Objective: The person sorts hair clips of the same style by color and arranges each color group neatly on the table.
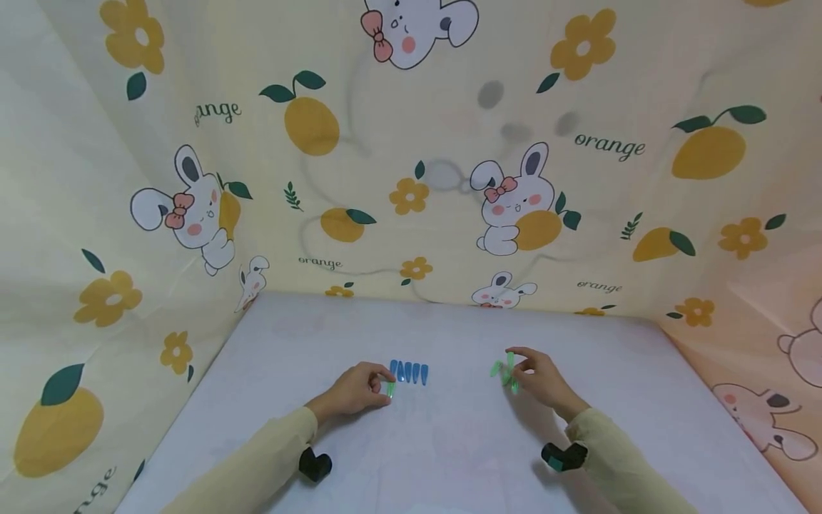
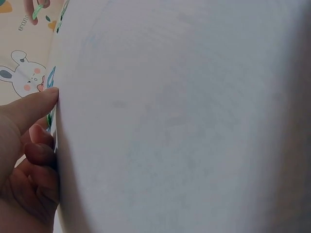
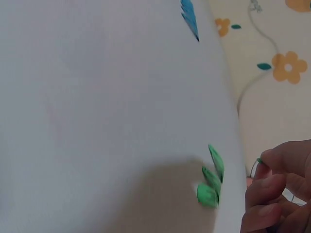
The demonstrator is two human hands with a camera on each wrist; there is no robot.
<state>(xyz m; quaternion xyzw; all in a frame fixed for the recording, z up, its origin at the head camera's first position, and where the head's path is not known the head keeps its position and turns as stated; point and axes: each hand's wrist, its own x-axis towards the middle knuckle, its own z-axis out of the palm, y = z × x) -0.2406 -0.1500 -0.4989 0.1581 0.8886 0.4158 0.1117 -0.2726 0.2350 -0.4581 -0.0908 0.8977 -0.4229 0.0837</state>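
Note:
Several slim blue pieces (image 1: 408, 373), shaped like snap hair clips, lie side by side in a row on the white table (image 1: 449, 442). Just in front of the row's left end, my left hand (image 1: 357, 389) pinches a green clip (image 1: 390, 390) between thumb and forefinger, low at the tabletop. Over to the right, my right hand (image 1: 542, 377) holds another green clip (image 1: 510, 359) by its fingertips, raised off the table. Beneath that hand lie a few loose green clips (image 3: 212, 180). In the left wrist view the left fingers mostly hide their clip.
A patterned cloth (image 1: 359, 178) with rabbits and oranges hangs upright behind the table and along both sides. Dark wrist devices (image 1: 565, 457) sit under both sleeves. The right hand casts a shadow beside the loose green clips.

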